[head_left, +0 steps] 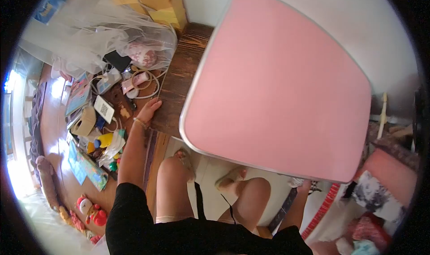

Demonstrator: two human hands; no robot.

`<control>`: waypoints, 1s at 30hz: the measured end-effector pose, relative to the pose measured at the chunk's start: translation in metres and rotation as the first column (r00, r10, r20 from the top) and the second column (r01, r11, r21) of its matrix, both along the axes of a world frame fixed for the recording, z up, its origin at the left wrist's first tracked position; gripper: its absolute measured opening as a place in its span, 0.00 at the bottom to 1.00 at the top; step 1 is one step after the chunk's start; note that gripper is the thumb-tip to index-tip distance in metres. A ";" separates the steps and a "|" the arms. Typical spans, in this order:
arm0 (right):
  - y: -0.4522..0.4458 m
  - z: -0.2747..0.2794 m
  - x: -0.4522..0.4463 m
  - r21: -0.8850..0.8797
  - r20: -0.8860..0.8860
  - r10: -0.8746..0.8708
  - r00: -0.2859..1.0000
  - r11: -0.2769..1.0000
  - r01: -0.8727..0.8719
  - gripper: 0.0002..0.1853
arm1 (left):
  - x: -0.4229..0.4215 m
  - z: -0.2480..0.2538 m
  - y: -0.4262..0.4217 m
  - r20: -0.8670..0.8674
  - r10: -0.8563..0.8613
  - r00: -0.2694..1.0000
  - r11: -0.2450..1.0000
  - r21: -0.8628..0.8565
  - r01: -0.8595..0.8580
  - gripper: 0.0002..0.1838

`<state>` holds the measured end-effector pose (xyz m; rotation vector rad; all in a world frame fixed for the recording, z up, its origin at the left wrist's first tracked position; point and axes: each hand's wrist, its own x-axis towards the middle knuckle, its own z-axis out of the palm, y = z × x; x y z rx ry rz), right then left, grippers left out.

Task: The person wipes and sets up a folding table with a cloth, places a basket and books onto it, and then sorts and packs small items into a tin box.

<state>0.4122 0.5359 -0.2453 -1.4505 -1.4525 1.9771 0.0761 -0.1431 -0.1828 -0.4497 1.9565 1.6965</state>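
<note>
My left hand (151, 110), a bracelet at its wrist, lies on the front corner of a dark wooden surface (179, 82), fingers stretched out and holding nothing. A large pink tabletop (282, 89) with a silvery rim and rounded corners covers the right of that wood. By its near edge, low on the right, is my right hand (304, 187). Its fingers are partly hidden under the rim. A crumpled white and black cloth (316, 187) shows on both sides of this hand, which appears closed around it.
Left of me, a wooden surface holds cables, a white card (104, 109), a yellow bottle (104, 141), booklets (85, 165) and a red-and-white toy (92, 210). Sheer netting (103, 31) hangs above. A red strip (320, 210) and piled fabrics (378, 197) lie at right.
</note>
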 end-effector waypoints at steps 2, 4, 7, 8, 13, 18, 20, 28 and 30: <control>0.002 -0.024 0.014 -0.198 -0.130 -0.132 0.983 0.975 0.105 0.25 | 0.007 -0.066 -0.038 -0.024 0.120 0.993 0.981 0.158 -0.114 0.24; 0.012 -0.051 0.015 -0.201 -0.305 -0.078 0.949 0.980 0.016 0.26 | -0.004 -0.089 -0.046 -0.292 -0.046 0.955 0.999 -0.017 0.043 0.19; -0.024 -0.034 -0.027 0.001 -0.224 -0.262 0.939 0.963 0.269 0.27 | -0.017 -0.076 -0.030 -0.535 -0.256 0.805 0.965 -0.196 0.177 0.16; -0.010 -0.052 -0.015 -0.044 -0.441 -0.060 0.896 0.998 0.045 0.24 | -0.033 -0.102 -0.056 -0.610 -0.720 0.330 0.671 -0.734 0.108 0.17; -0.015 -0.064 -0.034 0.294 -0.421 -0.074 0.904 0.932 0.213 0.26 | -0.028 -0.068 -0.026 -0.437 -0.142 0.888 0.989 -0.091 0.113 0.20; -0.030 -0.045 -0.053 -0.045 -0.504 -0.192 0.842 0.979 0.196 0.21 | -0.054 -0.101 -0.037 -0.447 0.059 0.892 0.990 0.141 0.005 0.22; -0.035 -0.044 -0.039 -0.036 -0.520 -0.158 0.840 0.986 0.163 0.20 | -0.048 -0.134 -0.066 -0.108 0.196 0.975 0.731 0.679 -0.071 0.23; -0.040 -0.043 -0.044 -0.064 -0.541 -0.179 0.822 0.983 0.172 0.22 | -0.005 -0.120 0.018 -0.093 0.450 0.888 0.574 0.792 -0.208 0.24; -0.054 -0.031 -0.044 -0.032 -0.440 -0.219 0.871 0.973 0.229 0.22 | -0.013 -0.128 0.021 -0.112 0.437 0.893 0.576 0.797 -0.182 0.24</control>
